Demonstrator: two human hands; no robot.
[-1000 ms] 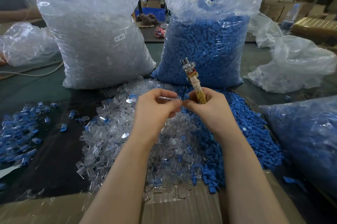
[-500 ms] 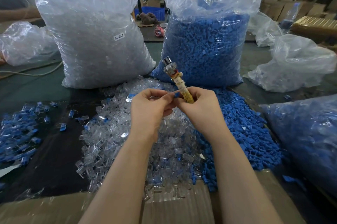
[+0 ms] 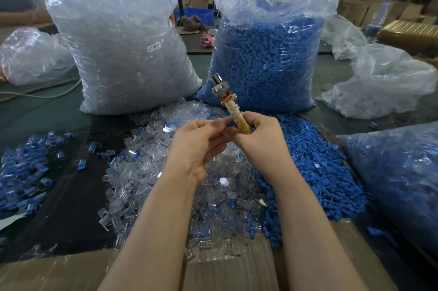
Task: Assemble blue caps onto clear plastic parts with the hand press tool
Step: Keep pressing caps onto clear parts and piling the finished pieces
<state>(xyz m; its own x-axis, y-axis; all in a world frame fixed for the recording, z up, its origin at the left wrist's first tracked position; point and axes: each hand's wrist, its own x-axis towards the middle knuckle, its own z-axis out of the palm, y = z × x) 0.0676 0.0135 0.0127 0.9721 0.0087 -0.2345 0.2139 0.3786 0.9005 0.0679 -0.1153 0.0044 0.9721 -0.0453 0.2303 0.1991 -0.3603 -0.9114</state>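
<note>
Your right hand (image 3: 259, 141) grips the press tool (image 3: 233, 110); your left hand (image 3: 198, 146) pinches a clear part (image 3: 219, 123), hardly visible. You're mating pieces; next, seat the blue cap squarely.

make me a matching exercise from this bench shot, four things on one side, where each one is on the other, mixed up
Things:
1. hand press tool
2. bag with the SJ-017 label
3. pile of loose blue caps
4. pile of finished capped parts

Places:
A. far left of the table, on the dark mat
B. gripped in the right hand, metal head pointing up
C. standing at the back left, full of clear parts
D. on the table right of the clear-part pile

Pairs: 1-B, 2-C, 3-D, 4-A
</note>
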